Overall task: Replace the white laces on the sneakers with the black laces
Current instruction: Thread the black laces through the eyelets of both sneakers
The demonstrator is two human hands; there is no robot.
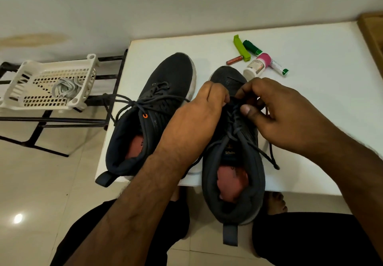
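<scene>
Two dark grey sneakers stand on a white table (323, 108). The left sneaker (165, 83) carries a black lace (124, 102) whose loose ends hang over the table's left edge. The right sneaker (234, 174) juts past the front edge toward me, with a black lace (269, 153) crossing its eyelets and trailing to the right. My left hand (199, 116) and my right hand (275, 110) meet over its forefoot, each pinching the black lace near the lower eyelets. A bundle of white laces (66, 88) lies in a cream basket (22, 79) on the left.
The basket rests on a black metal rack (51, 120) beside the table. At the table's back lie a green clip (240, 48), a green-capped tube (251, 47), a small red battery (234, 60), a white bottle with a pink cap (256, 65) and a white tube (278, 66). My knees are below.
</scene>
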